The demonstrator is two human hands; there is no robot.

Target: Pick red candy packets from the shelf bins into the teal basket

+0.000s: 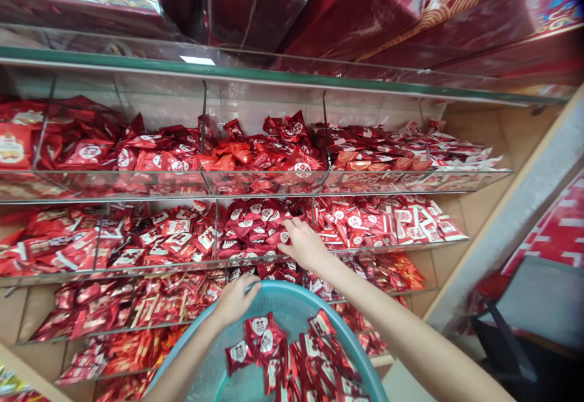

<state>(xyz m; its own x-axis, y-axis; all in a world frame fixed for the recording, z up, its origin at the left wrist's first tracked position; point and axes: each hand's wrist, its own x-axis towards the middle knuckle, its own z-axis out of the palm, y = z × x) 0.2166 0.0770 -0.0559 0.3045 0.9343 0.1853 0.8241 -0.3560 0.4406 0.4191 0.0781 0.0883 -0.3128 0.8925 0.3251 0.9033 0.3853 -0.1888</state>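
Note:
My left hand is closed over the far rim of a round teal plastic basin with perforated sides. Several small dark red wrapped packets with white labels and dark print lie in the basin. Beyond it, my right hand reaches into the middle compartment of the second shelf tier. Thumb and fingers are bent around a small red packet at the right side of the dark red packet pile. Part of that packet is hidden by the fingers.
Clear dividers and front lips split the tiers into compartments of red packets. A glass shelf above carries large dark red boxes. At right stand a wooden side panel and a grey-and-black chair-like object.

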